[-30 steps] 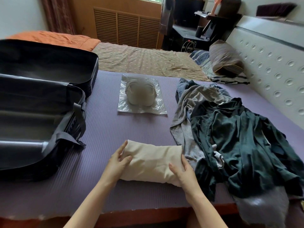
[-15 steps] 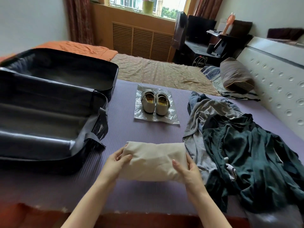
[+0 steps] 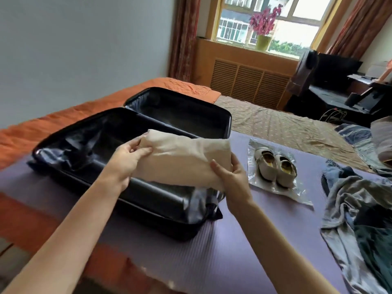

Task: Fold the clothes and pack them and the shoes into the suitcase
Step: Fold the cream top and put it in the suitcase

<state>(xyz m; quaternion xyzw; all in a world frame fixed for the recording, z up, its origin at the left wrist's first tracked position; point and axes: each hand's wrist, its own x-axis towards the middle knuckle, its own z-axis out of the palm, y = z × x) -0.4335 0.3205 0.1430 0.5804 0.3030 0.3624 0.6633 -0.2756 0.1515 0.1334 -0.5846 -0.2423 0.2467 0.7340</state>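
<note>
Lifted off the mat since earlier, the folded beige garment (image 3: 182, 160) hung over the suitcase (image 3: 148, 196), soft and light, left hand (image 3: 127, 154) and right hand (image 3: 230, 177) fingers pinching its ends.

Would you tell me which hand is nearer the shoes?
Right: the right hand grips the folded cloth at the end beside the shoes; the left hand grips its other end, over the suitcase.

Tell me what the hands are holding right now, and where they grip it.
The folded beige garment, over the open suitcase: the left hand grips its left end, the right hand its right end.
</note>
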